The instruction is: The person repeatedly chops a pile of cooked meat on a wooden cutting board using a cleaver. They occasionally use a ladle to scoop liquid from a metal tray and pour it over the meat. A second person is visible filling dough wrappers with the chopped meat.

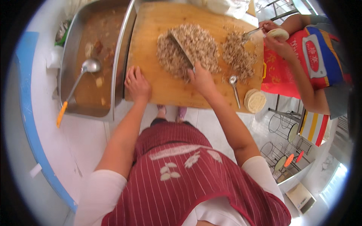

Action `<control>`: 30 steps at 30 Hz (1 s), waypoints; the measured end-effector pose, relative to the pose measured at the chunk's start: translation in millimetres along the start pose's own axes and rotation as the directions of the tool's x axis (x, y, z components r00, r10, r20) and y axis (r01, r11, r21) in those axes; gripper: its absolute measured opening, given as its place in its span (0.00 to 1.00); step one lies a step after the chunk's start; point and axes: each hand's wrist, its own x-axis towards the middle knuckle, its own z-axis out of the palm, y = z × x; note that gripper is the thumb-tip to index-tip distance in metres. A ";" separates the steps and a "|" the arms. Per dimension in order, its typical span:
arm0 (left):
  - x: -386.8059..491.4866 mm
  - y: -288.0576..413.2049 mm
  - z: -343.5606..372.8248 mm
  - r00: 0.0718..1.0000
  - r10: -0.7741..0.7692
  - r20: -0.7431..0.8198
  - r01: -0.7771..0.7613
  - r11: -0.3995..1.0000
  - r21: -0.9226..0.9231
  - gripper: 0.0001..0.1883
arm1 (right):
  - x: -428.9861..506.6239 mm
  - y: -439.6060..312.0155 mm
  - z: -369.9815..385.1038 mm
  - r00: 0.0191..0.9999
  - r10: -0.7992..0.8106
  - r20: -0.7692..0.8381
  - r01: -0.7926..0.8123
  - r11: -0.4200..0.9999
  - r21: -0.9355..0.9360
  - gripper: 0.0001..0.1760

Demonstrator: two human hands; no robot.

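Observation:
My right hand [202, 80] grips the handle of a cleaver [182, 50], whose blade stands on edge in a broad mound of chopped meat [198, 42]. Beneath the mound is a wooden cutting board [158, 14]. My left hand [138, 84] lies on the board's near left corner, fingers spread, holding nothing. To the right is a smaller heap of chopped meat [237, 53]. A metal spoon [234, 89] rests on the board below that heap, beside a stack of round flatbreads [255, 101] at the near right corner.
Left of the board stands a deep steel pan [120, 56] of brown broth, with a yellow-handled ladle [92, 65] in it. At the right, a co-worker's hands [278, 45] hold a flatbread [278, 34] and a metal utensil [251, 32] over the smaller heap. Stools [292, 132] stand beyond.

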 end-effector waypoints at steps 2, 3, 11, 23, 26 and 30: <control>-2.6 4.5 1.6 1.000 -0.001 -0.008 0.000 1.000 -0.014 0.22 | 10.8 11.8 -6.4 0.991 -0.123 -0.042 0.120 0.990 -0.075 0.16; -2.8 1.1 0.6 1.000 -0.020 -0.012 0.019 1.000 -0.007 0.22 | 6.3 -8.7 -19.5 0.998 -0.053 -0.017 0.052 0.998 -0.047 0.15; 2.1 4.0 -3.7 0.999 0.013 -0.033 -0.013 1.000 0.001 0.23 | 8.8 3.8 -37.6 0.995 0.089 -0.032 -0.090 0.995 -0.032 0.14; 4.5 4.4 -0.9 0.999 0.014 -0.035 -0.014 1.000 0.000 0.23 | 20.1 24.6 -33.8 0.974 0.189 -0.125 -0.189 0.982 0.012 0.18; 1.0 3.0 -1.8 0.999 0.018 -0.045 -0.017 1.000 0.018 0.22 | 13.3 14.4 -24.3 0.982 0.126 -0.140 -0.127 0.992 0.006 0.17; -0.6 0.0 3.7 0.999 0.010 -0.032 -0.010 1.000 -0.001 0.23 | 14.6 5.3 -22.9 0.990 0.092 -0.109 -0.099 0.993 -0.061 0.16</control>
